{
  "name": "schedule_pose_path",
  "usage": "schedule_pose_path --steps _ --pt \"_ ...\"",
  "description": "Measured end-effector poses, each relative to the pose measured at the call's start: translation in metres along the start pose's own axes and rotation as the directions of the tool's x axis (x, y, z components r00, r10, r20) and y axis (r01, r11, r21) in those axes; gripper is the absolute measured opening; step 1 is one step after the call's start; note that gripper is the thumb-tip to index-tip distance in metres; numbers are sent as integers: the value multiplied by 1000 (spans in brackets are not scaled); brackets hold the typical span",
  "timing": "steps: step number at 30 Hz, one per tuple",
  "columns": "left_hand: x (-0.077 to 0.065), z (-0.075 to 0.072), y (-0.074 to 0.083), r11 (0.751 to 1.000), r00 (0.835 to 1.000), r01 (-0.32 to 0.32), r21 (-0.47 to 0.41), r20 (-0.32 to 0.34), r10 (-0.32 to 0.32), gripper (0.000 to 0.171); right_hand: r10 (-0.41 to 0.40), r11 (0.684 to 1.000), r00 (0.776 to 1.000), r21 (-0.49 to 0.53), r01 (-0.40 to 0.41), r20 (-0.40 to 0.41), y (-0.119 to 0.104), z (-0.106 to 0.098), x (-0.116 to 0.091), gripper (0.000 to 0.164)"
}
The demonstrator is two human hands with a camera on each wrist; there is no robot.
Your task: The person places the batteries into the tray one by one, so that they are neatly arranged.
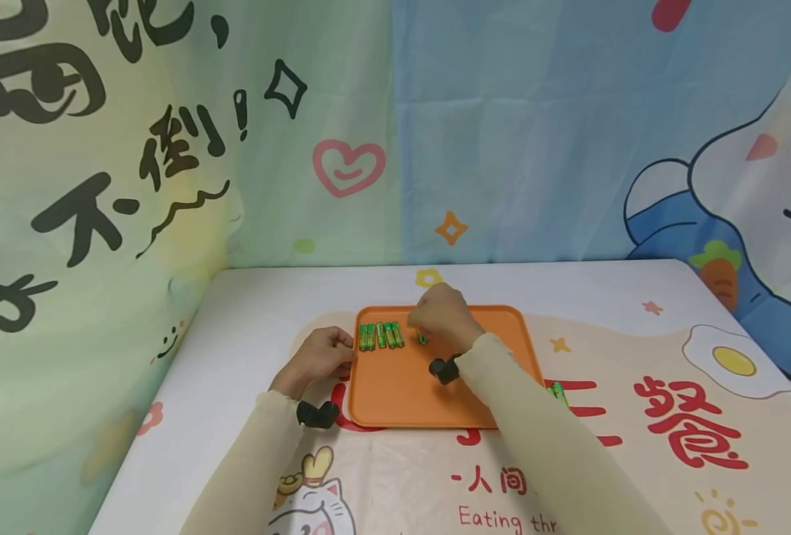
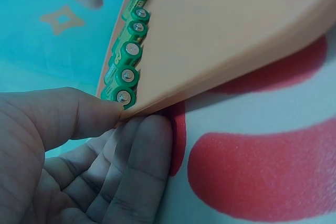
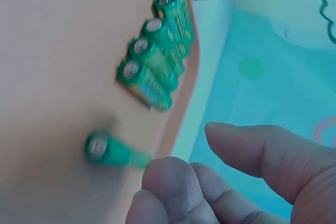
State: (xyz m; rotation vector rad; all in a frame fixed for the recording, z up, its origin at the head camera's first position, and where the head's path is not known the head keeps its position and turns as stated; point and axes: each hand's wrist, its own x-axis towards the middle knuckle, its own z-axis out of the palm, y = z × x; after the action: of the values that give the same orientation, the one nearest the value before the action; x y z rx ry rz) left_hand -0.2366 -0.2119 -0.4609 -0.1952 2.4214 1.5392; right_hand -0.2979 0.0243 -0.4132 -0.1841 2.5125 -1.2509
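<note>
An orange tray [image 1: 395, 386] lies on the table with several green batteries [image 1: 381, 335] lined up along its far edge, towards the left. My left hand [image 1: 320, 358] pinches the tray's left rim, thumb above and fingers underneath, as the left wrist view shows. Over the far part of the tray is my right hand [image 1: 445, 316]. Just beside its fingertips, one separate battery [image 3: 107, 149] lies to the right of the row, blurred in the right wrist view. The thumb [image 3: 236, 140] stands apart from the fingers, with nothing pinched between them.
More green batteries [image 1: 557, 392] lie on the printed tablecloth [image 1: 609, 461] right of the tray, partly hidden by my right sleeve [image 1: 543, 416]. A printed curtain [image 1: 502, 148] hangs behind the table. The tray has a low raised rim.
</note>
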Motion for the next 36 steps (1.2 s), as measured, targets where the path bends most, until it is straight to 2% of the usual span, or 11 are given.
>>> schedule_pose_path --steps 2,8,21,25,30,36 --pt "-1 1 1 1000 1000 -3 8 4 3 17 7 1000 1000 14 -6 -13 8 -10 -6 35" --pt "-2 2 4 1000 1000 -5 25 13 4 17 35 999 999 30 -34 -40 34 -37 -23 11" --pt "-3 -2 1 999 1000 -17 46 23 16 19 133 990 986 60 -127 -104 81 -90 -69 18" --pt "-4 -3 1 998 1000 -17 60 24 16 19 190 982 977 45 -186 -100 97 -102 -80 20" --pt "-4 -2 2 997 1000 -6 70 23 4 19 233 970 967 -44 -238 -102 119 -113 -93 18" --pt "-3 2 0 998 1000 2 65 31 -4 21 256 962 963 -74 -263 -83 142 -114 -109 14"
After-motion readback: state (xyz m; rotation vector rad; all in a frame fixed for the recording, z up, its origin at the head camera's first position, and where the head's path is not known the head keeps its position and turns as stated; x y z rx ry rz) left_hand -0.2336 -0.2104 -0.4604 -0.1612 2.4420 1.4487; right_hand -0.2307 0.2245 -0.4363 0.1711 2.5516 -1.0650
